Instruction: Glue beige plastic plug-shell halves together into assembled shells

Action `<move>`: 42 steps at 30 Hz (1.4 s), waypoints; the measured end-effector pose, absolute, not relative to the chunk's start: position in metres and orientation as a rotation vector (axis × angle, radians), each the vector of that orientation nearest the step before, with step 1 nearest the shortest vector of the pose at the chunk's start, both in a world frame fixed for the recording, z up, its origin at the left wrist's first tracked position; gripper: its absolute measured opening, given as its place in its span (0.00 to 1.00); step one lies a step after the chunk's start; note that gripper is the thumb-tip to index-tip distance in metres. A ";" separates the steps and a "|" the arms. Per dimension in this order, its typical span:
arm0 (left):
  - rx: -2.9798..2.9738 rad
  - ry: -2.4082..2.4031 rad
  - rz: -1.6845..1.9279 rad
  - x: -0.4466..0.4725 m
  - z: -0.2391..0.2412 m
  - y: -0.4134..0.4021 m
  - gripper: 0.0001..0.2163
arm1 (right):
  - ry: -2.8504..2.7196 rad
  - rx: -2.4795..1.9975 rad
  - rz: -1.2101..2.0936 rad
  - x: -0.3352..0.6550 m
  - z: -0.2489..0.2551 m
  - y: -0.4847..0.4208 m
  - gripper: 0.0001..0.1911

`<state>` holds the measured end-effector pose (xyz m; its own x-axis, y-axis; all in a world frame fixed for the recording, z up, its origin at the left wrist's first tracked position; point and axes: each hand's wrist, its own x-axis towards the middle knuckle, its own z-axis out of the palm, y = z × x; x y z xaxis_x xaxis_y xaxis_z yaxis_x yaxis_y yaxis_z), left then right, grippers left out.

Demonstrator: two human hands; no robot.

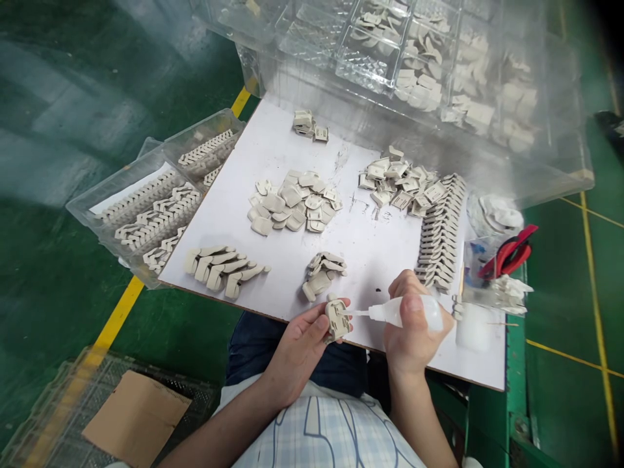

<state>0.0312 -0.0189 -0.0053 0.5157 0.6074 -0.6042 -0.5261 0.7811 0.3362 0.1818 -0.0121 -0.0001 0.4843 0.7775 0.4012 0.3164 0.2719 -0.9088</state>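
Over the front edge of the white board point(370, 253), my left hand point(305, 341) is closed on a small beige plastic part point(337, 318) with slots in its face. My right hand point(412, 325) grips a white squeeze bottle point(390, 312), tilted sideways. Its thin nozzle points left, and the tip is at the part's face; whether it touches I cannot tell. Just beyond my left hand lies a little group of beige parts point(319, 279). Further left, several joined beige pieces point(227, 270) lie in a slanting row.
Loose beige pieces point(295, 201) and a second heap point(402, 182) cover the board's middle and back. A stacked row point(441, 234) runs along the right, beside red-handled cutters point(509, 253) in a clear container. Clear compartment trays point(380, 58) overhang the back; another tray point(146, 201) stands left.
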 end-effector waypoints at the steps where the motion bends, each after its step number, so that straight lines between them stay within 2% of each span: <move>1: 0.114 0.771 0.683 0.031 -0.005 -0.019 0.20 | -1.080 -1.321 0.411 0.182 0.000 -0.012 0.25; 27: 0.087 0.771 0.696 0.030 -0.010 -0.022 0.18 | -1.055 -1.289 0.459 0.189 0.002 -0.019 0.25; 35: 0.092 0.778 0.682 0.031 -0.007 -0.019 0.20 | -1.010 -1.311 0.482 0.188 0.003 -0.020 0.25; 40: 0.087 0.789 0.683 0.031 -0.005 -0.018 0.20 | -0.731 -1.251 0.775 0.197 0.004 -0.009 0.31; 42: 0.080 0.781 0.691 0.032 -0.005 -0.018 0.21 | -0.634 -1.253 0.920 0.205 0.001 0.000 0.29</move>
